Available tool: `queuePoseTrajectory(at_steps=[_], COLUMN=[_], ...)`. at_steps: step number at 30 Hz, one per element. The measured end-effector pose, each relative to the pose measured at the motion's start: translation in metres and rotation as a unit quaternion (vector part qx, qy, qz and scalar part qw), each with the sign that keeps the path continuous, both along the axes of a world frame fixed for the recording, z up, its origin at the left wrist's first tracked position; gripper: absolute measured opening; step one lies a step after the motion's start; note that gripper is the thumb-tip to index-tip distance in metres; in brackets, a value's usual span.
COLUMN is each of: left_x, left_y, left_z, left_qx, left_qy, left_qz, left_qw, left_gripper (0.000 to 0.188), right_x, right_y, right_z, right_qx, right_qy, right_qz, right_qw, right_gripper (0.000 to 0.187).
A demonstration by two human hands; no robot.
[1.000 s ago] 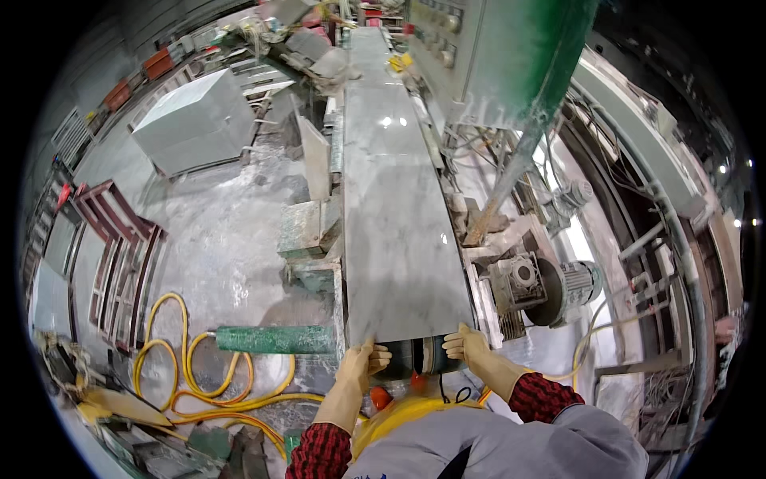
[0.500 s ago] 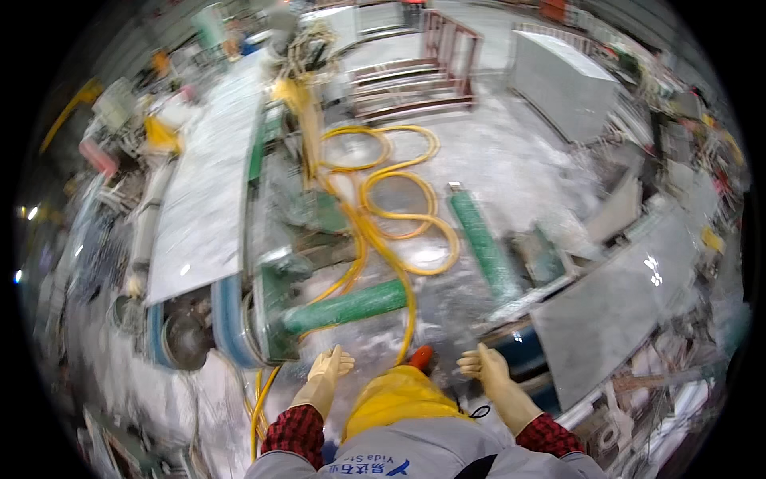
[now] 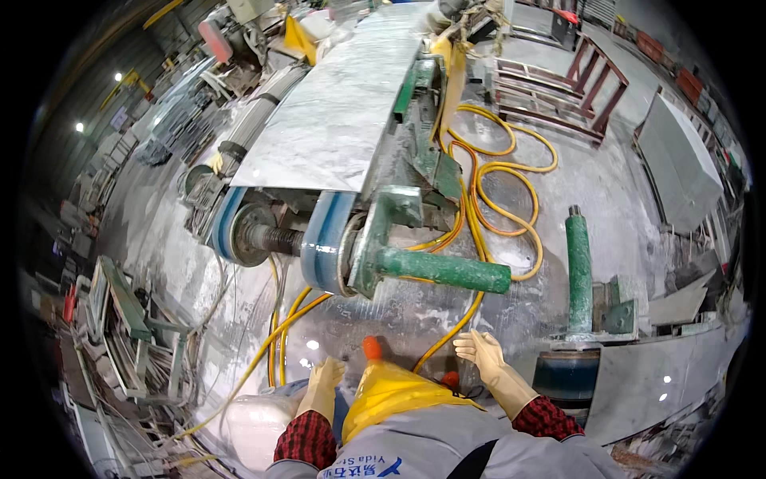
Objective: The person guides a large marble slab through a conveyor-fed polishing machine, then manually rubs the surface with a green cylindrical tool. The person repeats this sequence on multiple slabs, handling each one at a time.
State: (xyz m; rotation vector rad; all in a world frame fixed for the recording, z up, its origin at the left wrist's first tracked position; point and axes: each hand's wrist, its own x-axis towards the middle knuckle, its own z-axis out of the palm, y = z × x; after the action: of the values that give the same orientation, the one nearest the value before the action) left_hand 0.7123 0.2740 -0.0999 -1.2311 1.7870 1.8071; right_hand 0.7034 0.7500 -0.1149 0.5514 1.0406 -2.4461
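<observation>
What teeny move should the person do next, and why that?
I'd guess a small, high step toward the pale slab ahead: both the left hand and right hand look empty, and the slab lies on blue belts beyond their fingertips. High, because a yellow hose runs close by the orange shoe tips.
</observation>
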Motion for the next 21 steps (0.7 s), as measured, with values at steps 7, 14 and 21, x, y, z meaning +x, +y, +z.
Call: queuePoseTrajectory(at_steps=[7,14,21], left_x=[-0.065,-0.083,-0.089], left_y=[-0.005,-0.122,-0.211], left_z=[0.012,0.011,-0.006], left_qx=[0.085,0.089,-0.009], left_qy=[0.058,0.109,0.077], left_qz=[-0.062,-0.029,-0.005], left_qw=[0.993,0.99,0.997], left_gripper=[0.038,0.04,0.049], right_x=[-0.077,-0.174,-0.282], right_y=[-0.097,-0.21,-0.29], right_z=[0.044,0.077,0.105], right_qx=[0.197,0.213,0.429], right_qy=[-0.055,0.0,0.235], right_qz=[-0.013,0.12,0.073], right_qw=[0.979,0.97,0.869], right_gripper=[0.044,0.047,0.039])
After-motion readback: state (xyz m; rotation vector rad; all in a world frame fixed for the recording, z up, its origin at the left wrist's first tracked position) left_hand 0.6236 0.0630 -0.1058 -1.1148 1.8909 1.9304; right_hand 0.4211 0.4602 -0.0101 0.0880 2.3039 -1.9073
